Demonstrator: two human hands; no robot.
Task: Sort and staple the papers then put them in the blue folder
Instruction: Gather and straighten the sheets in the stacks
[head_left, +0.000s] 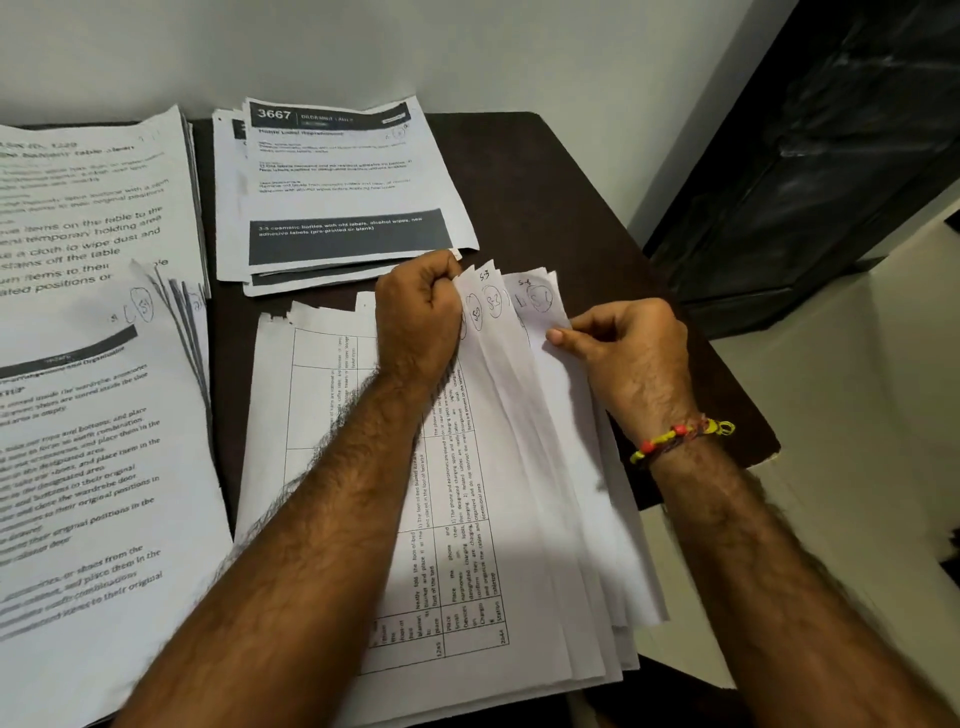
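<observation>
papers (524, 467) fanned, corners hand-marked | left hand (418, 317) fisted on sheets | right hand (628, 348) pinches corner

Dark table (545, 171) bore three paper piles. Left hand (418, 317) gripped the fanned near stack (519, 467); right hand (631, 353) pinched one corner.

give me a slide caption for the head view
Left hand grips folded-back sheets while right hand pinches the next page corner in the paper stack.
</observation>
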